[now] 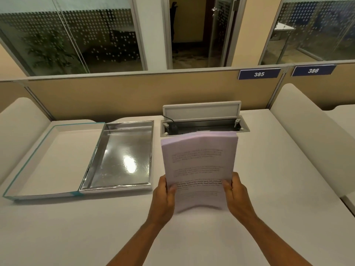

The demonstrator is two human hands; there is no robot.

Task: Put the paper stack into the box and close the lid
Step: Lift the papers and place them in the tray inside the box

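A thick stack of printed white paper is held up off the desk, tilted toward me, its top edge near the cable hatch. My left hand grips its lower left edge and my right hand grips its lower right edge, thumbs on the front page. To the left lies the open box, a shallow tray with a shiny silver lining and nothing inside. Its lid, white inside with a teal rim, is folded flat on the desk to the left of the tray.
A cable hatch with its flap raised and a black cable inside sits in the white desk just behind the paper. A tan partition with number plates 385 and 386 closes off the back. Rounded white dividers stand at both sides.
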